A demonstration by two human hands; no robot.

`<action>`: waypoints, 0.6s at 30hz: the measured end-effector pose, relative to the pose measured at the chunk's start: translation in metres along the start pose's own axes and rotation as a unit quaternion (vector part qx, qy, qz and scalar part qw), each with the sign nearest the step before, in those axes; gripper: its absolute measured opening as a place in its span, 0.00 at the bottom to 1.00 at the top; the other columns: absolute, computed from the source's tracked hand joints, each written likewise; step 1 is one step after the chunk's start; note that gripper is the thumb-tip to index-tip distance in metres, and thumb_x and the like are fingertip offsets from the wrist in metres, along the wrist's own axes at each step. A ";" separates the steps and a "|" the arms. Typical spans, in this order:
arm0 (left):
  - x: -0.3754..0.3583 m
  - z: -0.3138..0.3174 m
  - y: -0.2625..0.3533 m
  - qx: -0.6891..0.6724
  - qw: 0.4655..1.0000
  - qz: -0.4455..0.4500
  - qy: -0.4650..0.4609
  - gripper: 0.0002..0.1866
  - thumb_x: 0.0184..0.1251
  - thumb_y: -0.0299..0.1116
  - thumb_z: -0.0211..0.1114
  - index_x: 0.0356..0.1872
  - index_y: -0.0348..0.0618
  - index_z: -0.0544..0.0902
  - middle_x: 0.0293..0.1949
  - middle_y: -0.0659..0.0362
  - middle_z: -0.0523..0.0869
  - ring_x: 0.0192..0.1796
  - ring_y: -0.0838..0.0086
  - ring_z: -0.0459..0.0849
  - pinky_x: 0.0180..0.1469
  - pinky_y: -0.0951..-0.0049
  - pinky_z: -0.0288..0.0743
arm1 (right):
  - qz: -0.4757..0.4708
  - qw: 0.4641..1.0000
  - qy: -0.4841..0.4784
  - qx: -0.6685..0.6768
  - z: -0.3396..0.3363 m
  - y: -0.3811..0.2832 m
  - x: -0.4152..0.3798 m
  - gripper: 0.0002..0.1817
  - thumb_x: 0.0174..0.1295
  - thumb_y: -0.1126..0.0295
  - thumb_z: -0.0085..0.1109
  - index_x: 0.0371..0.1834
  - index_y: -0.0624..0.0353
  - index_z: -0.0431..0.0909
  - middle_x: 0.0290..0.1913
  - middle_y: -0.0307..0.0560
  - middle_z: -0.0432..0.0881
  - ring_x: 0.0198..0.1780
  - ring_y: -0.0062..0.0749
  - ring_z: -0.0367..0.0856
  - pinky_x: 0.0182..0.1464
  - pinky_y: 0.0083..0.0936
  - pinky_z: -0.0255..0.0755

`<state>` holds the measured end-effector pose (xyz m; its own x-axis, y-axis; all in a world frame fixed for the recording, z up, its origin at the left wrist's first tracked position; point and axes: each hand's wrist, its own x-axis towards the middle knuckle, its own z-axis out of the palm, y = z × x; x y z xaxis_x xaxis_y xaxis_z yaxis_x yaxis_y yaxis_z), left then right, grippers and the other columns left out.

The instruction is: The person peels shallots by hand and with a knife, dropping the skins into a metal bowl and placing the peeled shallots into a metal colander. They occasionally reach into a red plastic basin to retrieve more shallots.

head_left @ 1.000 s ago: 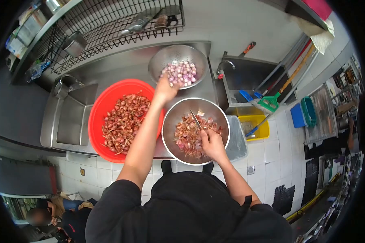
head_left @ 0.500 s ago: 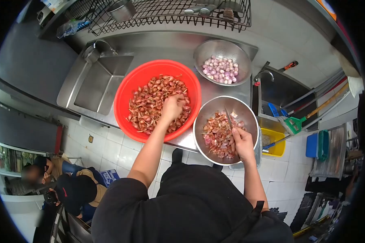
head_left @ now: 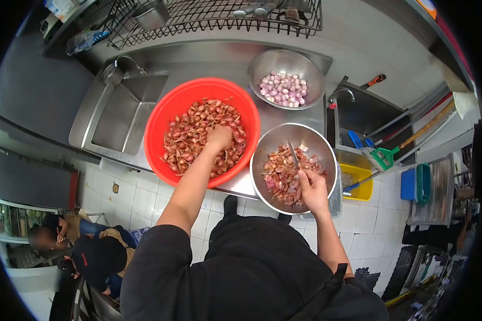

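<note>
One head-worn view, looking steeply down over the person's own chest at a steel counter.

The camera sits above the red basin (head_left: 168,115), which lies near the frame's centre, and faces forward and down with a wide fisheye bend that curves the edges and darkens the corners. It is close enough that the left hand (head_left: 219,136) fills part of the basin and the right hand (head_left: 311,188) sits just right of it. Beyond the basin the wire rack (head_left: 209,18) marks the top edge; below it the floor tiles show. There is no second view sharing the scene.
</note>
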<state>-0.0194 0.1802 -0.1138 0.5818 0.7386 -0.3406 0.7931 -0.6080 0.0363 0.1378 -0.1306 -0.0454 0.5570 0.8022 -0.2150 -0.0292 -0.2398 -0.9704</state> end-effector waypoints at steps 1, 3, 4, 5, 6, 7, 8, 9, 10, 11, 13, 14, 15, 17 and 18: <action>0.009 0.002 -0.010 -0.067 0.997 -0.011 0.020 0.13 0.59 0.27 0.63 0.45 0.40 0.87 0.50 0.47 0.87 0.56 0.54 0.83 0.58 0.55 0.75 | 0.009 1.000 -0.003 -0.025 -0.001 0.000 -0.002 0.13 0.75 0.65 0.53 0.42 0.67 0.79 0.23 0.41 0.79 0.15 0.18 0.73 0.16 0.19 0.64; -0.002 -0.020 -0.016 -0.125 0.992 0.012 0.032 0.12 0.57 0.26 0.65 0.43 0.36 0.87 0.48 0.43 0.87 0.47 0.50 0.88 0.49 0.58 0.82 | 0.011 1.000 0.007 -0.025 -0.002 -0.004 -0.005 0.13 0.75 0.66 0.52 0.41 0.67 0.78 0.23 0.41 0.78 0.15 0.19 0.73 0.16 0.20 0.64; -0.011 -0.031 -0.021 -0.149 0.988 0.017 -0.038 0.12 0.55 0.27 0.66 0.42 0.40 0.87 0.44 0.44 0.88 0.47 0.52 0.87 0.51 0.57 0.81 | 0.013 0.999 0.014 -0.028 -0.002 -0.006 -0.008 0.13 0.76 0.66 0.50 0.40 0.67 0.77 0.23 0.41 0.77 0.15 0.20 0.73 0.15 0.21 0.65; -0.016 -0.036 -0.027 -0.172 0.979 0.020 -0.108 0.11 0.53 0.28 0.67 0.40 0.43 0.88 0.40 0.44 0.88 0.47 0.54 0.87 0.53 0.55 0.80 | 0.016 0.999 0.016 -0.026 -0.003 -0.008 -0.009 0.13 0.76 0.66 0.50 0.40 0.67 0.77 0.23 0.41 0.77 0.15 0.20 0.73 0.15 0.21 0.65; -0.018 -0.026 -0.029 -0.170 0.979 0.021 -0.108 0.11 0.53 0.28 0.67 0.40 0.43 0.88 0.40 0.44 0.88 0.47 0.54 0.87 0.53 0.55 0.80 | 0.022 0.999 0.024 -0.031 -0.003 -0.011 -0.010 0.13 0.75 0.66 0.52 0.37 0.66 0.77 0.22 0.40 0.77 0.15 0.18 0.72 0.16 0.20 0.64; -0.024 -0.008 -0.030 -0.069 0.995 0.037 -0.060 0.11 0.53 0.29 0.69 0.39 0.43 0.88 0.40 0.44 0.88 0.47 0.54 0.87 0.52 0.55 0.80 | 0.028 0.998 0.031 -0.037 -0.003 -0.012 -0.010 0.14 0.74 0.65 0.55 0.35 0.65 0.77 0.22 0.39 0.77 0.16 0.17 0.71 0.18 0.20 0.63; -0.027 0.007 -0.033 0.032 0.998 0.053 -0.010 0.11 0.52 0.29 0.70 0.38 0.43 0.88 0.39 0.44 0.88 0.47 0.54 0.87 0.51 0.54 0.80 | 0.028 0.999 0.031 -0.035 -0.004 -0.010 -0.010 0.14 0.74 0.65 0.55 0.35 0.65 0.77 0.22 0.39 0.77 0.16 0.17 0.71 0.18 0.20 0.63; -0.035 0.003 -0.031 0.034 0.998 0.053 -0.010 0.11 0.52 0.29 0.70 0.38 0.43 0.88 0.39 0.44 0.88 0.47 0.54 0.87 0.51 0.54 0.80 | -0.024 0.994 0.051 -0.089 -0.005 -0.007 -0.008 0.13 0.71 0.65 0.59 0.34 0.65 0.78 0.20 0.40 0.78 0.17 0.19 0.72 0.20 0.22 0.64; -0.040 -0.002 -0.030 0.016 0.998 0.057 -0.003 0.11 0.54 0.27 0.67 0.39 0.41 0.88 0.38 0.44 0.88 0.47 0.54 0.88 0.51 0.57 0.81 | -0.075 0.984 0.073 -0.142 -0.005 -0.006 -0.008 0.13 0.68 0.64 0.63 0.33 0.66 0.79 0.19 0.42 0.79 0.18 0.20 0.73 0.22 0.24 0.65; -0.043 -0.008 -0.028 -0.002 0.998 0.061 0.004 0.11 0.56 0.25 0.64 0.40 0.38 0.88 0.36 0.44 0.89 0.47 0.54 0.88 0.51 0.59 0.82 | -0.074 0.984 0.076 -0.140 -0.006 -0.007 -0.007 0.13 0.68 0.64 0.63 0.33 0.66 0.79 0.19 0.42 0.79 0.18 0.20 0.73 0.22 0.24 0.65; -0.051 -0.022 -0.034 -0.099 0.993 0.062 0.016 0.11 0.57 0.27 0.67 0.41 0.34 0.87 0.33 0.46 0.88 0.44 0.56 0.89 0.50 0.63 0.83 | -0.046 0.978 0.068 -0.193 -0.010 -0.013 -0.008 0.13 0.64 0.65 0.67 0.32 0.65 0.79 0.18 0.42 0.79 0.20 0.17 0.73 0.23 0.23 0.64; -0.054 -0.027 -0.040 -0.227 0.972 0.036 0.043 0.11 0.58 0.28 0.67 0.40 0.34 0.87 0.32 0.48 0.88 0.42 0.61 0.89 0.49 0.65 0.83 | -0.044 0.978 0.069 -0.193 -0.010 -0.012 -0.008 0.13 0.64 0.65 0.67 0.32 0.65 0.79 0.18 0.42 0.79 0.20 0.17 0.73 0.23 0.23 0.64; -0.056 -0.030 -0.047 -0.350 0.934 0.008 0.070 0.11 0.59 0.30 0.68 0.40 0.34 0.87 0.31 0.50 0.88 0.39 0.66 0.88 0.48 0.67 0.83 | -0.037 0.983 0.051 -0.173 -0.011 -0.009 -0.006 0.12 0.62 0.67 0.68 0.36 0.66 0.79 0.21 0.42 0.79 0.23 0.19 0.73 0.26 0.24 0.66; -0.059 -0.028 -0.059 -0.395 0.914 0.045 0.084 0.09 0.66 0.26 0.63 0.44 0.35 0.85 0.35 0.58 0.87 0.37 0.76 0.85 0.44 0.72 0.82 | -0.031 0.987 0.034 -0.153 -0.012 0.007 0.000 0.13 0.61 0.69 0.69 0.40 0.68 0.80 0.24 0.41 0.80 0.26 0.20 0.74 0.29 0.24 0.67; -0.060 -0.027 -0.061 -0.535 0.841 0.025 0.079 0.10 0.67 0.25 0.62 0.47 0.35 0.83 0.38 0.58 0.87 0.39 0.75 0.85 0.45 0.71 0.83 | -0.113 0.972 0.038 -0.204 -0.009 0.015 0.006 0.16 0.60 0.68 0.70 0.44 0.68 0.80 0.27 0.48 0.83 0.30 0.29 0.79 0.34 0.29 0.71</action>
<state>-0.0980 0.1806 -0.0700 0.5685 0.8008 -0.1885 0.4261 -0.0906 0.9001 0.1483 -0.1346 -0.0605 0.5706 0.8209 0.0231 0.4237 -0.2702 -0.8645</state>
